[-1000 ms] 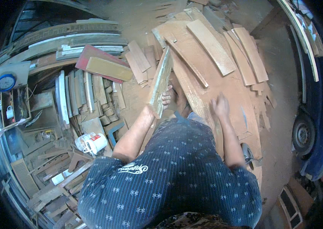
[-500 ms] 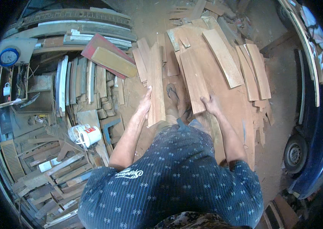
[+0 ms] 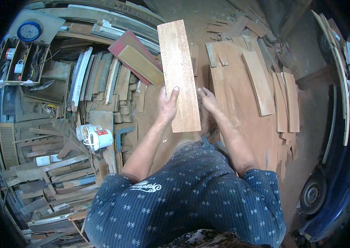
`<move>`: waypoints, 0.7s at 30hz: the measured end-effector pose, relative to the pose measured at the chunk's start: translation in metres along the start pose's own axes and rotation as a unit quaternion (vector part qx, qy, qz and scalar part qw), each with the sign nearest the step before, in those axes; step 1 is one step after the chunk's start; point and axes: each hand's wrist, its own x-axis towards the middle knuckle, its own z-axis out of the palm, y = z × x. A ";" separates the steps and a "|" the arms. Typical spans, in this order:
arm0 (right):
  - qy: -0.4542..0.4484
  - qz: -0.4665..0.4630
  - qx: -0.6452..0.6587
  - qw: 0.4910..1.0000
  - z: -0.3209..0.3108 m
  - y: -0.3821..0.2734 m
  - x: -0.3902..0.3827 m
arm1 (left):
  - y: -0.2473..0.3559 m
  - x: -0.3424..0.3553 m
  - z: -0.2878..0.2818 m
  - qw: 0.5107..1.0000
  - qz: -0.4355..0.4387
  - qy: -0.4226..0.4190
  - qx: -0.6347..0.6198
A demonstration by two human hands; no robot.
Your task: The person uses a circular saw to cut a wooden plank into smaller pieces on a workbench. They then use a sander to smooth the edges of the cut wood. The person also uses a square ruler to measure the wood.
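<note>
One flat, rectangular wooden board (image 3: 180,76) stands out before the person's body, its long sides running away from the torso and its far end leaning slightly left. The left hand (image 3: 167,103) grasps it by the left edge, thumb laid over the upper face, fingers out of sight beneath. The right hand (image 3: 206,99) is just beside the opposite edge with its fingers bent; whether it touches the wood or is clenched cannot be made out. To the right, a broad brown wooden sheet (image 3: 245,140) carries a pale plank (image 3: 259,82), set at a slant, and two narrower planks lie side by side near its right margin. Left of the board, a tan panel (image 3: 139,65) rests on a red panel (image 3: 126,40). Nearer the left forearm stands a white plastic bucket (image 3: 101,139), beside a blue angled piece (image 3: 119,136). A blue-rimmed clock (image 3: 29,31) sits above a compartmented wooden box (image 3: 26,61), and a dark blue vehicle (image 3: 342,196) fills the far right.
</note>
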 end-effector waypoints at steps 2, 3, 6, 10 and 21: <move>-0.116 0.066 0.173 0.976 -0.007 -0.026 -0.008 | 0.009 -0.003 0.004 1.000 0.011 0.007 -0.019; -0.122 0.048 0.149 0.980 -0.007 -0.040 -0.023 | 0.010 -0.005 0.004 0.999 0.015 0.011 -0.030; -0.102 0.000 0.061 0.993 -0.003 -0.081 -0.087 | 0.002 -0.004 0.013 0.995 -0.013 -0.001 -0.101; -0.107 -0.036 0.133 0.985 -0.005 -0.085 -0.121 | -0.030 0.003 0.027 0.972 -0.145 -0.040 -0.182; -0.119 0.041 0.395 0.910 -0.046 -0.080 -0.130 | -0.036 0.028 0.046 0.782 -0.391 -0.277 -0.398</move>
